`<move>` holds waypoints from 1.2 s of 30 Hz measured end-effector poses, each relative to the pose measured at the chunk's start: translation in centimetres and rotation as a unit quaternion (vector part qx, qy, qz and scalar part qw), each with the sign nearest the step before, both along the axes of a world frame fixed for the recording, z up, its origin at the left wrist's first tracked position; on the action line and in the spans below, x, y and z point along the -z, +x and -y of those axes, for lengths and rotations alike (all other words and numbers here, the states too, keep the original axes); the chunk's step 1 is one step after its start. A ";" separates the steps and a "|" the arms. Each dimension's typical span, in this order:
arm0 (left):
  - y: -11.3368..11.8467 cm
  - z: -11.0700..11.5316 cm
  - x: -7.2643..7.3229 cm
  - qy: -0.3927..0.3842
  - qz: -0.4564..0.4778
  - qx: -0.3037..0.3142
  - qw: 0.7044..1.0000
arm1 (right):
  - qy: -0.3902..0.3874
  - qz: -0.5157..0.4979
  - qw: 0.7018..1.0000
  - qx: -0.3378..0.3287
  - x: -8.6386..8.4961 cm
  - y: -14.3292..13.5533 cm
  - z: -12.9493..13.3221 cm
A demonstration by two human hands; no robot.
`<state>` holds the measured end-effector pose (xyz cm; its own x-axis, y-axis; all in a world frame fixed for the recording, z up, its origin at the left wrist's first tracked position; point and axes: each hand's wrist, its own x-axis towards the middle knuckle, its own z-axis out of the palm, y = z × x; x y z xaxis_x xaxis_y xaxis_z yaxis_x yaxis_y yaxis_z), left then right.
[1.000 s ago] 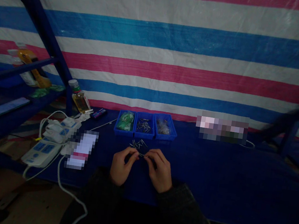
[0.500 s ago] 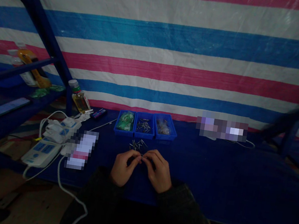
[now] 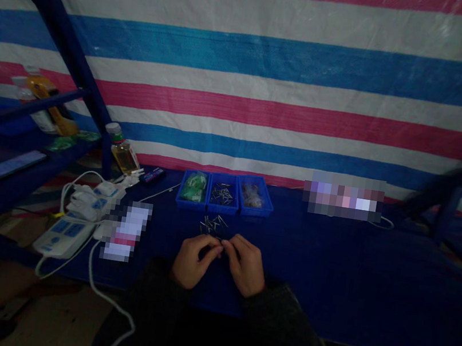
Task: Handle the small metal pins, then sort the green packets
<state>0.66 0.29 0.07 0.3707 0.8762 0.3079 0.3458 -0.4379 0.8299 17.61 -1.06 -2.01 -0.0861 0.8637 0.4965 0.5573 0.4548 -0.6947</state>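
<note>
My left hand [image 3: 195,260] and my right hand [image 3: 245,265] meet fingertip to fingertip over the blue tabletop [image 3: 306,277]. Both are closed in a pinch; whatever sits between the fingers is too small and dark to name. Just beyond the fingertips lies a loose pile of thin metal pins [image 3: 213,224]. Behind it stand three blue bins side by side. The left bin [image 3: 190,204] holds green-and-clear plastic packets, the middle bin [image 3: 222,209] more thin metal pieces, and the right bin [image 3: 254,212] clear bags with brownish contents.
To the left lie a white power strip [image 3: 62,237] with chargers and cables, and a phone [image 3: 129,233] with a blurred-out screen. A bottle [image 3: 123,151] leans near the blue frame post [image 3: 71,51]. A pixelated object [image 3: 342,196] sits at the back right. Another person's arm [image 3: 0,283] shows at lower left.
My fingers have shifted slightly while staying pinched together, the left hand a touch to the right. The pin pile and bins stay in place.
</note>
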 end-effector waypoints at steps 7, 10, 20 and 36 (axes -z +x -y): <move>0.0 0.0 -0.5 0.004 0.010 -0.025 1.000 | -0.009 0.001 1.000 0.006 -0.1 0.0 0.1; 0.0 -0.1 -0.5 0.001 0.014 -0.043 0.999 | -0.009 -0.024 1.000 0.003 -0.3 -0.1 0.0; -0.1 -0.1 -0.4 -0.011 0.033 -0.083 0.996 | 0.038 -0.065 0.997 0.005 -0.6 0.0 0.0; -0.1 -0.3 -0.4 -0.026 0.021 -0.033 0.999 | 0.025 -0.059 0.998 -0.019 -0.3 -0.2 -0.1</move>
<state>0.57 0.55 0.46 0.2986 0.9136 0.2761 0.3374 -0.3717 0.8649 17.45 -0.97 -1.72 -0.0576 0.8345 0.5480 0.4548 0.5106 -0.7297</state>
